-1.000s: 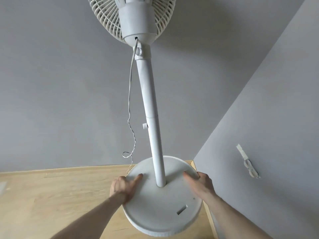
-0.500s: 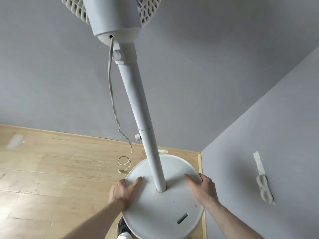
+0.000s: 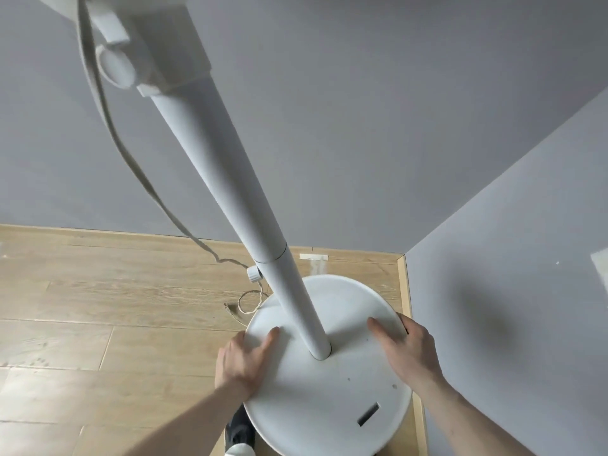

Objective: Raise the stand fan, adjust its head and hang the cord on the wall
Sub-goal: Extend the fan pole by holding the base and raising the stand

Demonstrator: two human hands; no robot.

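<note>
White plastic is covering the whole stand fan: its round base (image 3: 316, 383) is showing a smooth top with a small rectangular slot and a few holes near the front, and the pole (image 3: 230, 192) is rising from the middle of it, tilting toward the upper left, with a joint and a small ribbed knob (image 3: 254, 274) on its lower part. Only the neck of the fan head (image 3: 148, 44) is showing at the top edge. The cord (image 3: 131, 159) is hanging down from there and trailing onto the wooden floor (image 3: 98, 307), ending in a loop beside the base. The base is sitting in the room's corner, next to the grey wall (image 3: 493, 291). The left hand (image 3: 241, 358) is gripping the base's left rim, thumb lying on top. The right hand (image 3: 409, 350) is gripping the right rim likewise, thumb pointing inward.
</note>
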